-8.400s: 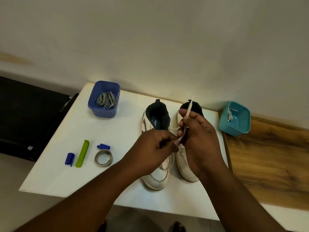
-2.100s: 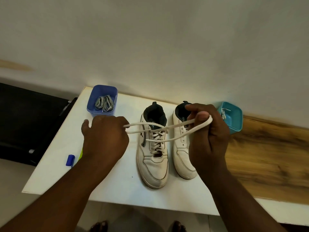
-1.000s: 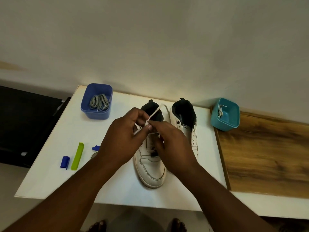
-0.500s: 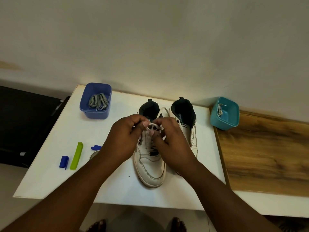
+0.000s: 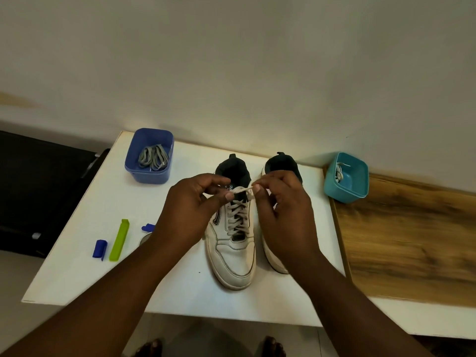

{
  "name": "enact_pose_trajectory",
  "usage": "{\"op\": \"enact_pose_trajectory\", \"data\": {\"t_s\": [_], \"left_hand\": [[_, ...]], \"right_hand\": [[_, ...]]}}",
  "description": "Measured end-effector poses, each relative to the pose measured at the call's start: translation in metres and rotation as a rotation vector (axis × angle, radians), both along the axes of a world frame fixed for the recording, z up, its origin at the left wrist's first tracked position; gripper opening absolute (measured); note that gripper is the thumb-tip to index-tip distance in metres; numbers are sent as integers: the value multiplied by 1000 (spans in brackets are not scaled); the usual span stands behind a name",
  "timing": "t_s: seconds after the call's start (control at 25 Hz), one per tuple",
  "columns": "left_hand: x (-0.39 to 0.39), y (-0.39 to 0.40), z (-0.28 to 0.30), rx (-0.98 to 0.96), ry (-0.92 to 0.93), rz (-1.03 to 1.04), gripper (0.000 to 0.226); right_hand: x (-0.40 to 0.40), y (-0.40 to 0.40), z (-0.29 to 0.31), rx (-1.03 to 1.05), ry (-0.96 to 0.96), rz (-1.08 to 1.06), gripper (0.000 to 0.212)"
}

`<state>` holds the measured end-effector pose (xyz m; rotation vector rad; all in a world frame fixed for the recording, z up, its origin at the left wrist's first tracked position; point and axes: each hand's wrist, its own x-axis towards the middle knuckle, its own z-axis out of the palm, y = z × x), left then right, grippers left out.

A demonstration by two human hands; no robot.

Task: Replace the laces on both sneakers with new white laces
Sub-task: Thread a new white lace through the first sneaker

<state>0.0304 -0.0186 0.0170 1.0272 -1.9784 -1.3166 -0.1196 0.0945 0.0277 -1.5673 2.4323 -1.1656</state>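
White table (image 5: 77, 253) against a plain wall, with a wood-grain surface (image 5: 412, 240) adjoining on my right. Two white sneakers stand side by side, toes toward me. The left sneaker (image 5: 233, 256) is laced to the top eyelets with the new white lace (image 5: 238, 217); the right sneaker (image 5: 277, 264) is mostly hidden behind my right hand, so its lacing cannot be told.

My left hand (image 5: 188, 215) pinches one end of the lace between thumb and forefinger just above the tongue; my right hand (image 5: 283, 220) pinches the other end in the same way, the remaining fingers loosely curled. The two pinches sit close together, the lace crossing between them.

Judged step: tying off the left sneaker. To do it well, I should keep both ends evenly tensioned, pull outward rather than upward so the shoe stays on the table, and seat the crossing snug against the top eyelets before forming loops.

Blue tub (image 5: 150, 157) at far left holds grey laces (image 5: 153, 157); teal tub (image 5: 346, 177) at far right holds a white lace (image 5: 338, 172). Near my left forearm lie a green clip (image 5: 119, 240) and a small blue cap (image 5: 100, 249).
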Motion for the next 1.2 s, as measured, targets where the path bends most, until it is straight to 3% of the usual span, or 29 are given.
{"op": "enact_pose_trajectory", "data": {"t_s": [0.16,0.24,0.28,0.44,0.56,0.68,0.76,0.88,1.04,1.2], "left_hand": [[8,-7,-7,-106,-142,55,15],[6,-5,-10,-143,-179,7,13],[5,-4,-10,-163,-201,-22,14],[7,-9,-15,-252,-373,54,21],[9,-3,-19,-304,-423,24,28],[-1,6,-19,-381,-403,-10,28],[-4,6,-19,-395,-374,10,23],[-4,4,-20,-369,-349,0,20],[2,-3,-18,-326,-316,-19,16],[9,-8,-14,-418,-345,19,10]], "right_hand": [[-20,11,18,238,-446,-43,57],[-30,16,33,213,-601,-124,63],[-34,18,40,170,-554,-201,63],[-51,27,49,115,65,-502,62],[-55,29,28,225,288,-451,40],[-25,16,2,400,83,-37,38],[-6,6,-11,496,55,77,38],[-4,2,-19,519,122,21,28],[-13,4,-17,441,10,85,19],[-37,11,2,407,-63,-7,19]]}}
